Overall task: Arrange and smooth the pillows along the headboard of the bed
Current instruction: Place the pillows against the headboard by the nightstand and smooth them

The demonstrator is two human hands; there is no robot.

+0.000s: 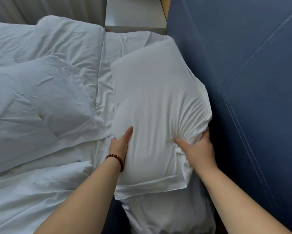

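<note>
One pillow (158,102) between two hands (120,146) (197,150)

Left grip (119,146); right grip (198,149); both clenched

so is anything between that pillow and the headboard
Nothing visible. The pillow lies along the headboard; only the right hand, bunching its edge, sits on that side. The left hand grips the opposite edge. A second pillow lies under its near end.
</note>
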